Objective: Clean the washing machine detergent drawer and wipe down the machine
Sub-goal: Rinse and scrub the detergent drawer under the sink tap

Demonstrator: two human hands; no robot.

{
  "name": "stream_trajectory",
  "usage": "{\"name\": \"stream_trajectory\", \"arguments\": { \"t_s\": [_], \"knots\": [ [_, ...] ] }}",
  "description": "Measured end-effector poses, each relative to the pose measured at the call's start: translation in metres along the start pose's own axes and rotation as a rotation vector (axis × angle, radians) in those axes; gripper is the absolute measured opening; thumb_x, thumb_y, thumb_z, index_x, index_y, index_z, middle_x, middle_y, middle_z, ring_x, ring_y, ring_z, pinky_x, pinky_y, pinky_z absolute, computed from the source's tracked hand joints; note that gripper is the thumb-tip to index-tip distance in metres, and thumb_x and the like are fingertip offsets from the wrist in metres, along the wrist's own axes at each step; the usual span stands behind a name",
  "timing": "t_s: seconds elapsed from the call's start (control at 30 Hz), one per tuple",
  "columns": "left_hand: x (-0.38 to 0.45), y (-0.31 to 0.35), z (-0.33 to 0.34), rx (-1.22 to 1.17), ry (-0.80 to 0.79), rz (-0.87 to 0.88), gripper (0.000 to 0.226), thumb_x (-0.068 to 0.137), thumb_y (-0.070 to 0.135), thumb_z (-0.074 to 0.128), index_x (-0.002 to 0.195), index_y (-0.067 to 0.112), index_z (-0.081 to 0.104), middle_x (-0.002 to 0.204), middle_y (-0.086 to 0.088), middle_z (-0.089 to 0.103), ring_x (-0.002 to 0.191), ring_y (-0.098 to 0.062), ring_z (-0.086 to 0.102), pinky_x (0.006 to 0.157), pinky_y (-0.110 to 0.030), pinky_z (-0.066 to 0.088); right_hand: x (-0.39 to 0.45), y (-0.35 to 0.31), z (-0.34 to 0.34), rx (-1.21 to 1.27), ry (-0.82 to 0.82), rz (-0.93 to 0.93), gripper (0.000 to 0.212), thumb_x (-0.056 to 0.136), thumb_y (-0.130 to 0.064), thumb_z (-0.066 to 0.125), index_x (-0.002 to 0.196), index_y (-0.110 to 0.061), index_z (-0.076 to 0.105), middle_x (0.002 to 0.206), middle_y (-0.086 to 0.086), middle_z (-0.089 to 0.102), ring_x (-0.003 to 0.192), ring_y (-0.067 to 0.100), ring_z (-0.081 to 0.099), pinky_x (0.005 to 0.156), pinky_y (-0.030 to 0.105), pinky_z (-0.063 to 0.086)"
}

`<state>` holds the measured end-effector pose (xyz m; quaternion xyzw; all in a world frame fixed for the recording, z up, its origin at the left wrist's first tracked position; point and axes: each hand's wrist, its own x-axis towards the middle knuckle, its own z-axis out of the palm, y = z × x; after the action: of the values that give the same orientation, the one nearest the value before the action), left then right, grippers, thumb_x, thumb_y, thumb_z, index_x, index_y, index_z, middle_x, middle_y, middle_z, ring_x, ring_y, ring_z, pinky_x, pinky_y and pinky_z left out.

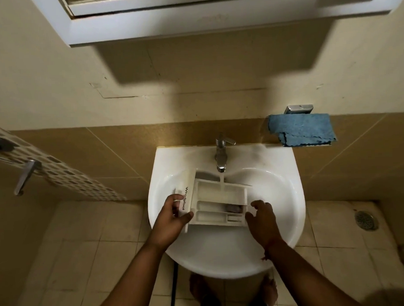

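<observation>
Clearly the detergent drawer (217, 203), stiff, light plastic, runs slick under the tap (221, 155); my left hand (173, 219) clamps its front panel, right hand (261, 217) loosely cups its rear end at the basin's (289, 195) near rim.

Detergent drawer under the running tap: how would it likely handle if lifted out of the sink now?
The detergent drawer looks like rigid moulded plastic, so probably stiff and light. Water from the tap runs into its compartments, so it is likely slippery and may spill if tilted. The left hand grips the front panel; the right hand is at the far end, which should steady it.
</observation>
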<state>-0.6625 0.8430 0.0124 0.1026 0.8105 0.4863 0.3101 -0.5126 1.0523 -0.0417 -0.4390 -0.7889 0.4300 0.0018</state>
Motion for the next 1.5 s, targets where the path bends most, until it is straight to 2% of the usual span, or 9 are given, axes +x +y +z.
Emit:
{"name": "stream_trajectory", "arguments": {
  "t_s": [0.17,0.3,0.43,0.6,0.73,0.83,1.07,1.3,1.5],
  "knots": [
    [-0.005,0.014,-0.015,0.086,0.117,0.072,0.048,0.078,0.002,0.079,0.117,0.015,0.055,0.100,0.014,0.059,0.083,0.017,0.055,0.074,-0.002,0.041,-0.013,-0.013,0.019,0.173,-0.188,0.163,0.033,0.092,-0.016,0.061,0.122,-0.007,0.051,0.118,0.012,0.052,0.099,0.020,0.054,0.090,0.033,0.046],
    [-0.015,0.020,-0.015,0.097,0.161,0.052,0.050,0.078,0.004,0.078,0.119,0.018,0.053,0.099,0.013,0.062,0.079,0.013,0.059,0.069,-0.004,0.043,-0.025,-0.043,0.026,0.713,-0.479,0.472,0.014,0.096,-0.016,0.058,0.106,-0.008,0.052,0.098,0.012,0.055,0.084,0.023,0.057,0.080,0.038,0.053],
    [-0.034,0.025,-0.005,0.077,0.247,0.045,0.051,0.078,0.002,0.077,0.119,0.019,0.052,0.103,0.013,0.062,0.084,0.019,0.057,0.065,-0.003,0.044,-0.027,-0.057,0.047,0.998,-0.657,0.681,0.044,0.097,-0.038,0.056,0.124,-0.004,0.048,0.118,0.022,0.054,0.096,0.034,0.061,0.074,0.047,0.054],
    [-0.065,0.022,0.004,0.101,0.362,0.027,0.055,0.074,0.010,0.077,0.121,0.023,0.051,0.115,0.009,0.063,0.101,0.005,0.060,0.078,-0.007,0.047,-0.033,-0.068,0.071,1.134,-0.622,0.709,0.052,0.101,-0.038,0.048,0.134,0.002,0.042,0.129,0.029,0.052,0.099,0.037,0.063,0.068,0.044,0.056],
    [-0.091,0.016,0.008,0.120,0.477,-0.010,0.059,0.064,0.030,0.074,0.118,0.035,0.050,0.118,0.010,0.060,0.109,-0.008,0.060,0.090,-0.035,0.055,-0.053,-0.068,0.073,1.222,-0.600,0.633,0.029,0.103,-0.015,0.045,0.124,0.003,0.054,0.112,0.025,0.067,0.096,0.036,0.069,0.071,0.041,0.059],
    [-0.106,0.018,0.014,0.080,0.535,-0.036,0.057,0.061,0.035,0.071,0.113,0.036,0.048,0.118,0.006,0.058,0.107,-0.009,0.060,0.088,-0.038,0.055,-0.067,-0.070,0.065,1.218,-0.565,0.558,0.019,0.100,-0.006,0.050,0.113,0.006,0.057,0.103,0.024,0.070,0.090,0.034,0.071,0.070,0.039,0.060],
    [-0.104,0.031,0.036,-0.091,0.469,-0.014,0.047,0.083,0.008,0.073,0.117,0.016,0.041,0.109,0.006,0.057,0.088,0.007,0.058,0.066,-0.006,0.045,-0.055,-0.079,0.039,1.233,-0.391,0.359,0.030,0.095,0.004,0.045,0.119,-0.012,0.050,0.105,0.022,0.069,0.082,0.032,0.072,0.061,0.038,0.059],
    [-0.081,0.020,0.025,-0.113,0.308,-0.175,0.065,0.075,0.072,0.055,0.092,0.009,0.059,0.087,-0.007,0.068,0.086,-0.023,0.067,0.086,-0.047,0.054,-0.025,-0.050,0.022,0.734,-0.250,0.238,0.020,0.090,-0.008,0.049,0.106,-0.013,0.039,0.102,0.021,0.056,0.082,0.034,0.067,0.071,0.046,0.061],
    [-0.046,0.031,0.001,-0.026,0.417,-0.107,0.025,0.095,0.029,0.055,0.088,0.005,0.058,0.081,-0.008,0.062,0.080,-0.029,0.061,0.071,-0.036,0.047,-0.014,-0.039,-0.003,0.318,-0.197,-0.012,0.029,0.098,-0.016,0.046,0.126,-0.009,0.041,0.092,0.009,0.056,0.086,0.029,0.061,0.084,0.048,0.055]
  ]
}}
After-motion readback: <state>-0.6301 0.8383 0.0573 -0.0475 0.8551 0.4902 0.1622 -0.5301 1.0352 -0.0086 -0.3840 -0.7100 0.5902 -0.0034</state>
